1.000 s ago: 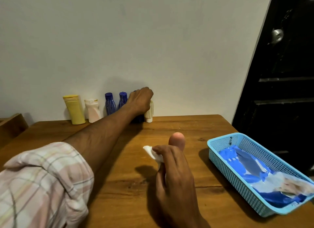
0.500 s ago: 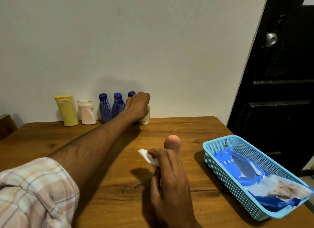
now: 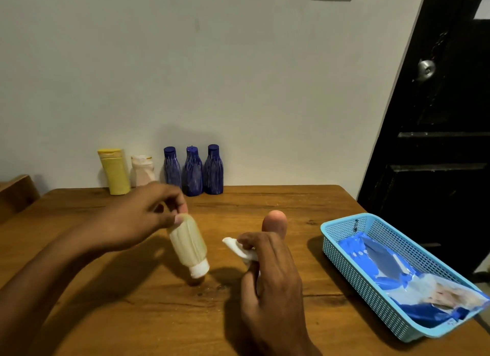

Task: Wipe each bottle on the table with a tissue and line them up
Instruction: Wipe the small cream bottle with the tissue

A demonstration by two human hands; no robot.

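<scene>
My left hand (image 3: pixel 138 217) pinches a pale cream bottle (image 3: pixel 188 245) by its base, holding it tilted with the white cap pointing down just above the wooden table (image 3: pixel 265 316). My right hand (image 3: pixel 267 273) grips a folded white tissue (image 3: pixel 240 249) a short way right of the bottle, thumb raised. Against the wall stand a yellow bottle (image 3: pixel 114 171), a whitish bottle (image 3: pixel 142 170) and three dark blue bottles (image 3: pixel 193 171) in a row.
A light blue plastic basket (image 3: pixel 342 244) sits at the table's right edge with a blue tissue packet (image 3: pixel 397 273) in it. A black door is at the right. A wooden piece (image 3: pixel 16 191) stands at the far left.
My left hand has drawn back from the row at the wall, bringing the cream bottle toward me and tipping it cap down. The right hand with the tissue stayed in place.
</scene>
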